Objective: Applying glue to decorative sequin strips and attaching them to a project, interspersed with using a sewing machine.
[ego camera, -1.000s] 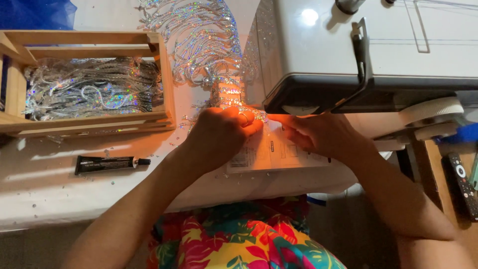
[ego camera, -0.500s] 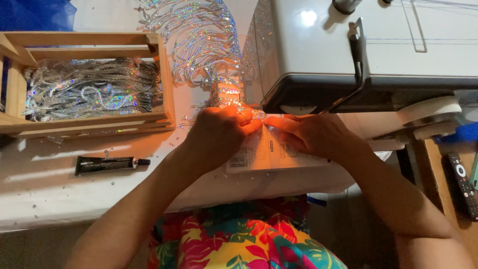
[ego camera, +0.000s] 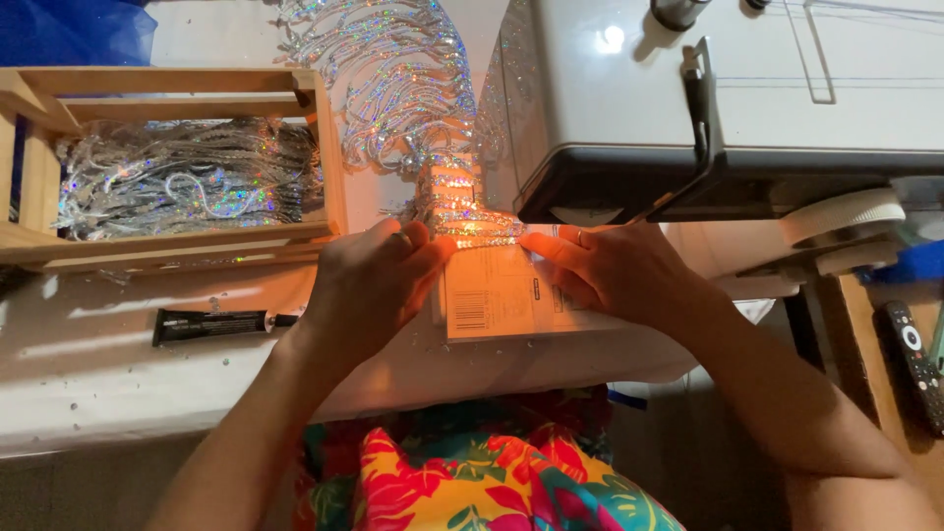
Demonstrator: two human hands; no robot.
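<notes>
A strip of shiny silver sequin trim (ego camera: 470, 218) runs under the head of a grey sewing machine (ego camera: 728, 93) and piles up behind it. My left hand (ego camera: 379, 280) pinches the trim's near end from the left, fingers closed on it. Opposite it, my right hand (ego camera: 615, 270) presses the trim from the right with its fingertips, just below the machine's head. Both hands rest over a white paper sheet (ego camera: 501, 300) on the machine bed, lit by the machine's warm lamp.
A wooden crate (ego camera: 329, 167) at the left holds more cut pieces of silver trim. A black tube (ego camera: 211, 323) lies on the white table in front of it. A remote control (ego camera: 913, 359) sits at the far right. A floral garment covers my lap.
My hands have drawn slightly apart, showing more of the paper sheet between them. The trim stays under the machine head.
</notes>
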